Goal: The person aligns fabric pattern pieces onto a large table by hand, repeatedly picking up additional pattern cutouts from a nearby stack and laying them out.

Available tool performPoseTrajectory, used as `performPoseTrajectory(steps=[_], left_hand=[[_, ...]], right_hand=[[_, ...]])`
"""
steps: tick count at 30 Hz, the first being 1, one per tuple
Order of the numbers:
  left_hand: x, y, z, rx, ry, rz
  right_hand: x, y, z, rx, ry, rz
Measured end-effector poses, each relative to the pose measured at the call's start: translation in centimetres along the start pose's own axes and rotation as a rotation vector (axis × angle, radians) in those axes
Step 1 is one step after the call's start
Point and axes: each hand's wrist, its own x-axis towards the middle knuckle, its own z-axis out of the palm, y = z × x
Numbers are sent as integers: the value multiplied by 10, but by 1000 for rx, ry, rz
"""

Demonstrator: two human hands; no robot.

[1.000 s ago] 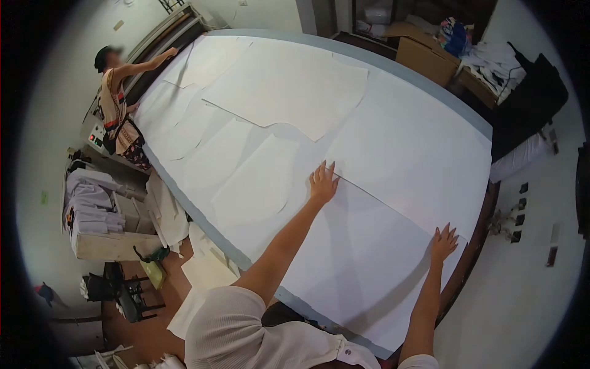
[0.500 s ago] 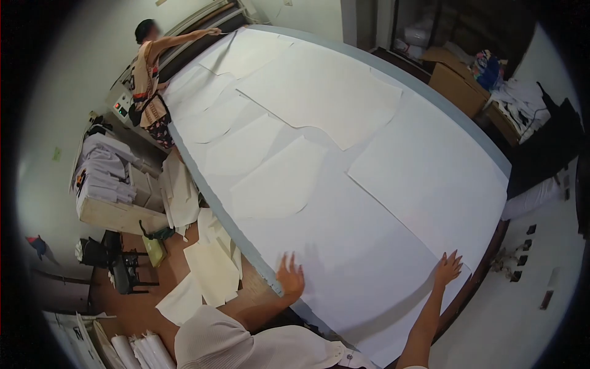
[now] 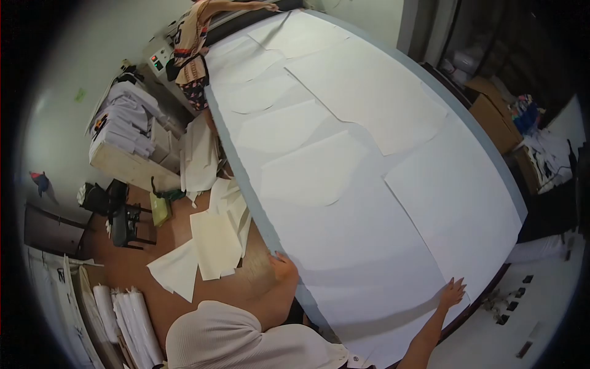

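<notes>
My right hand (image 3: 453, 293) lies flat with its fingers apart on the large white sheet (image 3: 369, 246), close to a cut edge that runs up the table. At the table's left edge is my left hand (image 3: 284, 267), bent and blurred, so its grip cannot be made out. White cut pieces with curved outlines are spread over the sheet. One piece (image 3: 313, 166) lies ahead of my left hand, and a broad panel (image 3: 461, 190) lies beyond my right hand.
At the far end a person (image 3: 190, 55) reaches over the table. Cream offcuts (image 3: 215, 240) litter the floor on the left, near a black chair (image 3: 129, 224) and white rolls (image 3: 132, 320). A cardboard box (image 3: 493, 117) and cloth pile stand at right.
My left hand has gone from over the sheet to the table's left edge. My right hand stays on the sheet. The whole view has shifted as my head turned.
</notes>
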Motion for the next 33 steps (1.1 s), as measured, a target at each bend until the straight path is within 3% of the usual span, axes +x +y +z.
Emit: performPoseTrajectory(steps=[4, 8, 13, 33], left_hand=[[-1, 22, -18, 22, 0, 38], [0, 32, -26, 15, -194, -93], [0, 23, -30, 57, -120, -118], [-5, 15, -28, 54, -151, -125]], right_hand=[[-5, 0, -8, -4, 17, 32], [-4, -7, -16, -7, -2, 39], [-8, -9, -14, -31, -44, 2], [-10, -13, -26, -10, 16, -63]])
